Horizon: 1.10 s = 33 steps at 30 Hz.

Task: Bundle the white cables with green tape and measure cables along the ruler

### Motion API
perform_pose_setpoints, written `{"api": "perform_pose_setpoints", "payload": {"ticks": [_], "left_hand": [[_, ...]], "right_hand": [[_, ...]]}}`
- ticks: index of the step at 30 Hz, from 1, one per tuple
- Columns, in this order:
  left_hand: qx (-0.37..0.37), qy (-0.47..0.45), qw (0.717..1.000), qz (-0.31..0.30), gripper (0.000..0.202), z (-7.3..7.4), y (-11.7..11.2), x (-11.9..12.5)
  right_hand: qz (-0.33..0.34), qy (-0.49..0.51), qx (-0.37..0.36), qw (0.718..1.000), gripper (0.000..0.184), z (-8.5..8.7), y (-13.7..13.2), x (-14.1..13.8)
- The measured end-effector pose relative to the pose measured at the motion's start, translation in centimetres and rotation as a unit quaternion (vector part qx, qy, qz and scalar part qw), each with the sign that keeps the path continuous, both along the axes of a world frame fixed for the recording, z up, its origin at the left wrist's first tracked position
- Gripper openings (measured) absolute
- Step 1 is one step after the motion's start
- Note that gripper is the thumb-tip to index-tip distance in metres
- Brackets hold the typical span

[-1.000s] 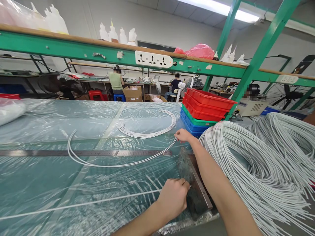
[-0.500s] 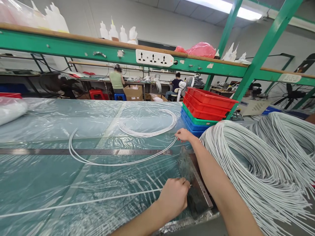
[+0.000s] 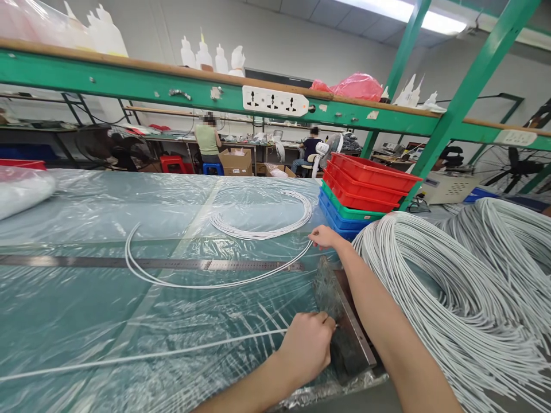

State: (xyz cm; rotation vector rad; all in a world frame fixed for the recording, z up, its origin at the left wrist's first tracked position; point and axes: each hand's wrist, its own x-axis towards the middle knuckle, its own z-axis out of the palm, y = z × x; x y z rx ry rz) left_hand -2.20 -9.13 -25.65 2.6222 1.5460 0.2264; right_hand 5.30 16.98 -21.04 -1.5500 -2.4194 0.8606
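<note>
Closed in a fist, my left hand (image 3: 306, 343) grips a single white cable (image 3: 172, 351) that runs off to the left edge. The cable's end is at the upright metal plate (image 3: 344, 321), beside my knuckles. Farther back, my right hand (image 3: 323, 236) pinches the end of a thin pair of white cables (image 3: 206, 286). They curve in a wide arc across the steel ruler (image 3: 172, 263) on the plastic-covered table (image 3: 86, 310). Behind them lies a loose bundle of white cables (image 3: 262, 234), bent into an open loop.
Large coils of white cable (image 3: 404, 252) lie on the right. Stacked red, green and blue trays (image 3: 365, 195) stand behind my right hand. A green shelf beam with a socket strip (image 3: 275, 101) crosses above. Two people (image 3: 207, 140) sit at far benches.
The view has shifted slightly, so everything sits a little farther right. Both hands keep their grips and places, and the cables lie as before.
</note>
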Motion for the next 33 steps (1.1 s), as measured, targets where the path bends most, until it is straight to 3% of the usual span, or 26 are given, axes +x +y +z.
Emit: {"api": "perform_pose_setpoints", "payload": {"ticks": [6,9,11,13,16,20,25,28,31,33], "left_hand": [[0.002,-0.021,1.000,0.001,0.014,0.1,-0.2,-0.2],[0.011,-0.125,0.992,0.010,0.026,0.9,0.7,-1.6],[0.055,-0.255,0.962,0.079,0.034,1.8,2.1,-3.1],[0.111,-0.373,0.905,0.171,0.033,2.7,4.2,-4.9],[0.143,-0.444,0.855,0.228,0.034,4.2,7.7,-7.0],[0.120,-0.458,0.857,0.202,0.031,5.6,10.9,-8.0],[0.096,-0.423,0.885,0.168,0.033,5.8,12.1,-7.8],[0.089,-0.448,0.868,0.195,0.038,5.5,12.2,-8.1],[0.033,-0.481,0.844,0.234,0.044,5.2,12.1,-8.8],[0.011,-0.480,0.843,0.241,0.046,5.0,11.9,-8.9]], "right_hand": [[0.002,0.031,-0.018,0.999,0.019,0.2,-0.2,0.2],[0.001,0.074,-0.027,0.997,0.017,0.3,-0.3,-0.1],[0.001,0.118,-0.038,0.992,0.018,0.7,-0.6,-0.5],[0.013,0.165,-0.067,0.984,0.021,1.3,-1.2,-1.0],[0.061,0.219,-0.143,0.963,0.031,2.5,-2.5,-1.7],[0.129,0.273,-0.237,0.923,0.022,3.3,-3.7,-2.2],[0.140,0.320,-0.262,0.900,0.019,2.6,-3.9,-2.0],[0.139,0.343,-0.273,0.888,0.026,2.1,-3.8,-1.7],[0.138,0.368,-0.301,0.869,0.035,1.6,-3.8,-1.4],[0.135,0.361,-0.318,0.866,0.042,1.2,-3.7,-1.4]]}}
